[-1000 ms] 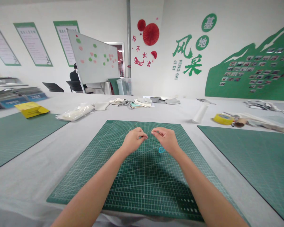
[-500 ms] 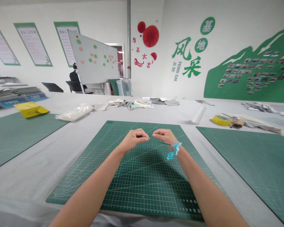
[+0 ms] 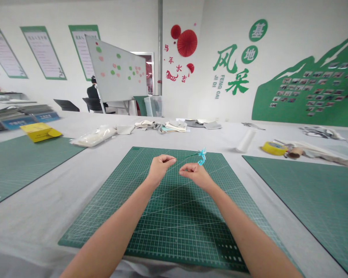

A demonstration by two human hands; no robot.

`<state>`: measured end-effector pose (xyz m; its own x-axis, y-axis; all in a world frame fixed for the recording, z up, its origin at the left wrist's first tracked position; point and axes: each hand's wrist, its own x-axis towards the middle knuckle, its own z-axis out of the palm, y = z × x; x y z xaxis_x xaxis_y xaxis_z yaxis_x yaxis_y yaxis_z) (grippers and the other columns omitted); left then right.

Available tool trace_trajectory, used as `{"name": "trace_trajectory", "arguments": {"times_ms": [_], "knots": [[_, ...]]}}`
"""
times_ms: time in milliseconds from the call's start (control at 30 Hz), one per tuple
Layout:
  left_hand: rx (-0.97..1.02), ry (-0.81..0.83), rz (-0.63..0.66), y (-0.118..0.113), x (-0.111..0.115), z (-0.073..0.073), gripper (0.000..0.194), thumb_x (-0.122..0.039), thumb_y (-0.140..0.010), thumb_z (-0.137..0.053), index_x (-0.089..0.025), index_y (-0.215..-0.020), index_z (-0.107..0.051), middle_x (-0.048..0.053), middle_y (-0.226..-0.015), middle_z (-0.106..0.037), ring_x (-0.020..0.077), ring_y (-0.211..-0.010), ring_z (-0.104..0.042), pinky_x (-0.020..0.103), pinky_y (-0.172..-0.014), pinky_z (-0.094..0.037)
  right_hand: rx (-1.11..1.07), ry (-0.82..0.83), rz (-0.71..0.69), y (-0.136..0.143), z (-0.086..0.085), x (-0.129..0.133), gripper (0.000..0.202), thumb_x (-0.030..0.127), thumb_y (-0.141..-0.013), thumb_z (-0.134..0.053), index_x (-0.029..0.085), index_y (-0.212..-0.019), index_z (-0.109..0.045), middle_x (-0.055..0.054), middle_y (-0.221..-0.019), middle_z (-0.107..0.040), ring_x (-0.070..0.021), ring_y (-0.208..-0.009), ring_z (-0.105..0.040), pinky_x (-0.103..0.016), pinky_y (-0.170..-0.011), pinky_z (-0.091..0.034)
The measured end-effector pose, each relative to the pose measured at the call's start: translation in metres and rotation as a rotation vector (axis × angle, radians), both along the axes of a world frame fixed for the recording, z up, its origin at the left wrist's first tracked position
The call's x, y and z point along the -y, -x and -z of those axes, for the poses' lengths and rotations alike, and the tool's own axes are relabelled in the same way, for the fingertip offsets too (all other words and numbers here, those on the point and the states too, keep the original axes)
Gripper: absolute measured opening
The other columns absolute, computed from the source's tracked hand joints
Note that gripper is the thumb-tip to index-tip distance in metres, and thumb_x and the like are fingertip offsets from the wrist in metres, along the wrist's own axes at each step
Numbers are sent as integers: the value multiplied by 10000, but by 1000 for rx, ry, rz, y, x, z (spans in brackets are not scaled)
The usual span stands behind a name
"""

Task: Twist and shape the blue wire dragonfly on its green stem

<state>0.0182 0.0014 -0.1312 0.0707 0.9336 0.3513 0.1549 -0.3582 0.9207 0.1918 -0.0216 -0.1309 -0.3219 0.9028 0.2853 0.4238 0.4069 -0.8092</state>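
My left hand (image 3: 160,168) pinches the tip of a thin green stem between thumb and fingers. At the stem's right end is a light-blue craft flower (image 3: 202,156) with white bits and a curled blue piece hanging below it. My right hand (image 3: 196,174) is just under the flower, its thumb and fingers pressed together. Whatever sits in that right pinch, if anything, is too small to make out. Both hands are above a green gridded cutting mat (image 3: 162,231).
Further cutting mats lie at the left (image 3: 23,166) and right (image 3: 307,193). Behind are a plastic-wrapped pack (image 3: 95,136), fabric scraps (image 3: 176,126), a white roll (image 3: 246,140) and yellow tape (image 3: 274,148). A yellow box (image 3: 40,132) stands at the left.
The flower has swung up and left from beside my right wrist to above my right hand. My left hand has risen slightly; my right hand has shifted down and left.
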Motion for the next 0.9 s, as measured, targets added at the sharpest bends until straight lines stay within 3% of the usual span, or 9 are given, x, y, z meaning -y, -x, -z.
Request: {"name": "trace_trajectory", "arguments": {"times_ms": [167, 600, 733, 900], "knots": [[-107, -96, -63, 1, -2, 3, 162, -298, -721, -607, -169, -765, -694, 44, -800, -675, 160, -755, -597, 270, -691, -444, 23, -56, 4, 4, -3, 7, 174, 321, -753, -581, 176, -715, -668, 51, -490, -407, -90, -483, -335, -218, -484, -264], [-452, -338, -148, -3, 9, -4, 146, -185, -771, -542, -201, -736, -682, 4, -720, -578, 127, -696, -536, 252, -668, -401, 76, -252, 117, 8, -14, 17, 201, 306, -812, -507, 185, -750, -654, 19, -562, -527, -104, -502, -403, -228, -508, -302], [-544, -363, -99, -5, 13, -4, 156, -180, -780, -537, -208, -790, -690, 19, -768, -577, 145, -755, -539, 260, -692, -405, 115, -339, 194, 4, -15, 17, 210, 306, -821, -496, 198, -771, -669, 9, -578, -569, -118, -523, -455, -234, -536, -325], [-566, -367, 87, -6, 16, -7, 178, -189, -786, -532, -225, -765, -705, 17, -779, -579, 139, -738, -543, 248, -677, -411, 77, -324, 257, -10, -16, 9, 212, 331, -806, -520, 191, -759, -672, 9, -587, -570, -113, -509, -431, -236, -514, -309]]}}
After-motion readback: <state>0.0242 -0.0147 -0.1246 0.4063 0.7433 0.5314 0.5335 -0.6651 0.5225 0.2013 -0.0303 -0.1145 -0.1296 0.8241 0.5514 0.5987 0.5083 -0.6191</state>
